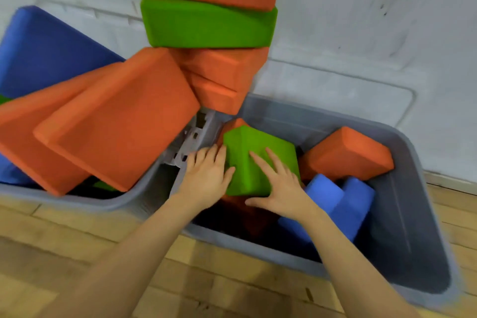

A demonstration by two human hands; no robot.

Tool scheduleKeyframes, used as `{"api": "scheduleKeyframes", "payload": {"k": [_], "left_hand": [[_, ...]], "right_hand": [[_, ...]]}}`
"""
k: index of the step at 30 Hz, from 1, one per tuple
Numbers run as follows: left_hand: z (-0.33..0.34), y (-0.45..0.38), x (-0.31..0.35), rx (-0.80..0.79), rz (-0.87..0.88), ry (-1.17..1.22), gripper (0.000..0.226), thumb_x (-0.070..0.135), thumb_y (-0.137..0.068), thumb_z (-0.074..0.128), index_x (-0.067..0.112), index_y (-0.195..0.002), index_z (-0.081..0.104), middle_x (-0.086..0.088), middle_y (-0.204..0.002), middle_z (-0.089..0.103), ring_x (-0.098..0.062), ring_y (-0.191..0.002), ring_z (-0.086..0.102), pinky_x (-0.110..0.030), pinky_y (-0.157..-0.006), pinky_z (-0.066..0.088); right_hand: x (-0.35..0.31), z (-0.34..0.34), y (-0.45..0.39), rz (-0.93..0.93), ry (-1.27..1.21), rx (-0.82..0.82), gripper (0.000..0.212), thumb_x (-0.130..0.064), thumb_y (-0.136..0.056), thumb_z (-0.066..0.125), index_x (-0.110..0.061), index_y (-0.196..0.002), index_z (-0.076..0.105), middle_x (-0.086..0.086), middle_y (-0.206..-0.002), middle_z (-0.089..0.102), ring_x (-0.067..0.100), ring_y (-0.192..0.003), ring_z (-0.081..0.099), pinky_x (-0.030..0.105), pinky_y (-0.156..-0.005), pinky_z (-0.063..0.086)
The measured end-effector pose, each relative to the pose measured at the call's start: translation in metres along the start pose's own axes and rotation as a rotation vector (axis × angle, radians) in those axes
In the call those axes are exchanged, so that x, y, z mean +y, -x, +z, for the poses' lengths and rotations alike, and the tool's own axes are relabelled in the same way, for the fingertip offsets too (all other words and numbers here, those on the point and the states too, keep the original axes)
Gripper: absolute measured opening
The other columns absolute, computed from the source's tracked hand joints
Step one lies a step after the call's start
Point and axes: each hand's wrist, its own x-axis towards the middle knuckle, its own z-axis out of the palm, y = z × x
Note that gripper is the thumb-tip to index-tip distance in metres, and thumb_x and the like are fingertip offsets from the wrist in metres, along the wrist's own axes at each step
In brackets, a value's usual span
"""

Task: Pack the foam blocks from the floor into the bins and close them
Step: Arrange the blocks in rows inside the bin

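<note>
While I settle the green block (260, 160) into the right bin (423, 217), my left hand (206, 175) and right hand (281, 188) press it flat-fingered, gripping nothing, to seat it low; orange blocks (116, 121) overflow at nine o'clock.

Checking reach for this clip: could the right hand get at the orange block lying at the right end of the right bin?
Probably yes. The right hand rests on the green block, and the orange block lies just beyond it, uncovered on top of the blue blocks, with nothing between.
</note>
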Motion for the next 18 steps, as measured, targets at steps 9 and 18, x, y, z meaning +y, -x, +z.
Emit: {"api": "scheduleKeyframes", "payload": {"k": [9, 18], "left_hand": [[0.017, -0.003, 0.017, -0.110, 0.067, 0.299, 0.054, 0.032, -0.102, 0.030, 0.024, -0.150, 0.007, 0.010, -0.157, -0.001, -0.013, -0.143, 0.010, -0.034, -0.111, 0.007], [0.020, -0.033, 0.048, -0.042, 0.237, 0.693, 0.064, 0.006, -0.092, 0.053, 0.014, -0.147, 0.022, 0.001, -0.155, 0.000, -0.004, -0.138, 0.005, -0.023, -0.115, 0.010]], "right_hand": [[0.007, -0.003, 0.004, -0.130, 0.002, 0.191, 0.089, -0.042, -0.083, 0.065, -0.059, -0.135, -0.005, -0.002, -0.157, 0.011, 0.027, -0.136, 0.033, 0.040, -0.083, 0.051], [0.026, -0.038, 0.009, 0.115, 0.024, 0.251, 0.086, -0.046, -0.076, 0.071, -0.033, -0.146, 0.023, -0.004, -0.155, 0.017, 0.024, -0.126, 0.046, 0.043, -0.083, 0.050]]}}
